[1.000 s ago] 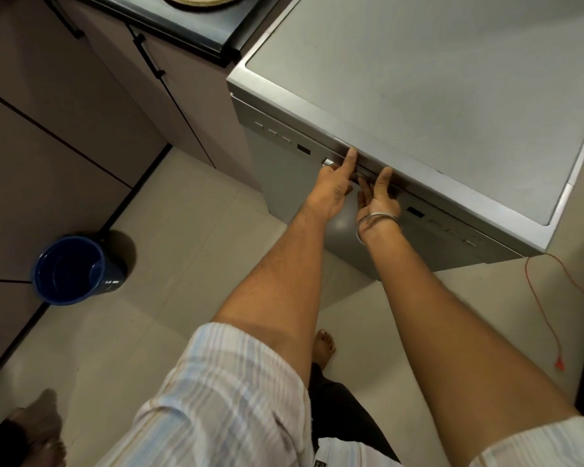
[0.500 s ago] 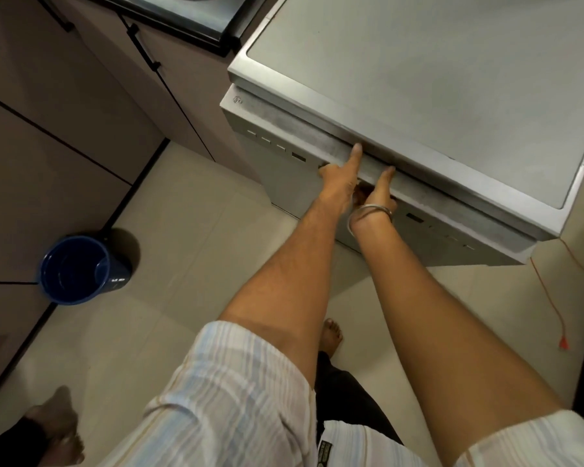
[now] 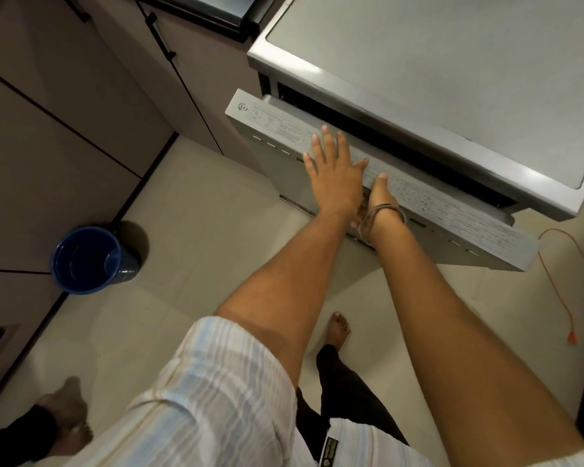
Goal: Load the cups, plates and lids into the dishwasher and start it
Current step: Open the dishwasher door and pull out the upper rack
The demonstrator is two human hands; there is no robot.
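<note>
I see the dishwasher in the upper right of the frame, its door tipped partly out with a dark gap showing along the top. My left hand lies flat with fingers spread on the door's top edge at centre frame. Just right of it my right hand grips the door, thumb on top and fingers curled under the front. A blue bucket stands at left.

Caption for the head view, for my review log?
Left hand flat on the partly open grey dishwasher door, right hand gripping its edge; blue plastic bucket on the floor.
</note>
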